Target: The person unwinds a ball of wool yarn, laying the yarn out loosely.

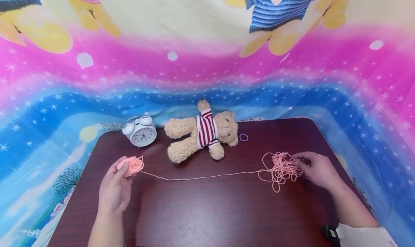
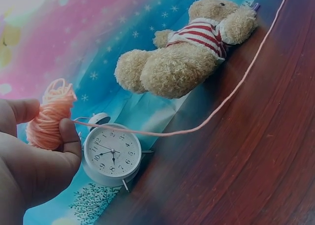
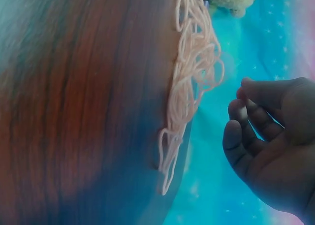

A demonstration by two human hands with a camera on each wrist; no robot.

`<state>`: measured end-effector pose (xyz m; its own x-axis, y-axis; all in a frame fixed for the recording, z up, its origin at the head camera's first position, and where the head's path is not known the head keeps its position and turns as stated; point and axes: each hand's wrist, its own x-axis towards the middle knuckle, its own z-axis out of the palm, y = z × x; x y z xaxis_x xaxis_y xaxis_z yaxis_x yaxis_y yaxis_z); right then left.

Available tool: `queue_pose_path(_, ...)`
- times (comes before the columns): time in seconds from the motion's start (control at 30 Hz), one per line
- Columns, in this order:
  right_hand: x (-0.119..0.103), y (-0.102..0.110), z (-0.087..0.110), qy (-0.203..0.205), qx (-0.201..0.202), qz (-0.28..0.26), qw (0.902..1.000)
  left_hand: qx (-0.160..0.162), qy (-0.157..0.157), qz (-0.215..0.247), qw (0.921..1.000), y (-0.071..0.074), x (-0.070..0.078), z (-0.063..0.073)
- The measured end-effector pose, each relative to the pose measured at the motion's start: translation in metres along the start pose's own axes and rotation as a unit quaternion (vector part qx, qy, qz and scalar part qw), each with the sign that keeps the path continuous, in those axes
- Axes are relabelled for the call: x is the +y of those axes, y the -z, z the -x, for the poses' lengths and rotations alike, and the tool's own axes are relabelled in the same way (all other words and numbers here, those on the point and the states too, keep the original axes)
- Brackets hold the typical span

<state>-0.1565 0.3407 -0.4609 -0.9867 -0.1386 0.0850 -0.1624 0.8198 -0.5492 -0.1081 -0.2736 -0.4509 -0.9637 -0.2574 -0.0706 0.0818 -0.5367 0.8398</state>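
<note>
My left hand [image 1: 113,189] holds a small wound bundle of peach yarn [image 1: 132,166] between thumb and fingers, raised at the left side. In the left wrist view the wound yarn [image 2: 51,117] shows its wraps and loose loops on top. From it a single strand [image 1: 201,177] runs right to a loose tangled pile of the same yarn [image 1: 283,169] on the table. My right hand [image 1: 319,169] is beside that pile's right edge. In the right wrist view the right hand [image 3: 275,146] has loosely curled fingers, apart from the tangled yarn [image 3: 189,82], with nothing visible in them.
A white twin-bell alarm clock [image 1: 142,136] stands at the back left of the dark wooden table [image 1: 207,214]. Beside it a teddy bear [image 1: 205,131] in a striped shirt lies on its back. A purple ring [image 1: 244,137] lies by its head. Patterned cloth [image 1: 201,74] hangs behind.
</note>
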Motion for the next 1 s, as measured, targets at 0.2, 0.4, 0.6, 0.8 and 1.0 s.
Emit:
queue_pose_path(0.2, -0.006, -0.004, -0.002, 0.000, 0.015, -0.004, 0.9999, 0.002, 0.003, -0.014, 0.9999, -0.003, -0.003, 0.000)
queue_pose_path(0.4, -0.019, -0.015, -0.006, -0.005, 0.014, -0.010, 0.9998, -0.018, -0.001, -0.016, 0.9997, -0.009, -0.008, 0.001)
queue_pose_path(0.6, -0.038, -0.030, -0.013, -0.010, 0.009, -0.046, 0.9989, -0.026, -0.001, -0.026, 0.9993, -0.016, -0.012, 0.002)
queue_pose_path(0.8, -0.058, -0.046, -0.020, 0.015, 0.014, -0.063, 0.9978, -0.037, 0.007, -0.041, 0.9984, -0.023, -0.016, 0.004)
queue_pose_path(1.0, -0.077, -0.061, -0.025, 0.026, 0.012, -0.072, 0.9970, -0.050, 0.003, -0.044, 0.9978, -0.030, -0.021, 0.005)
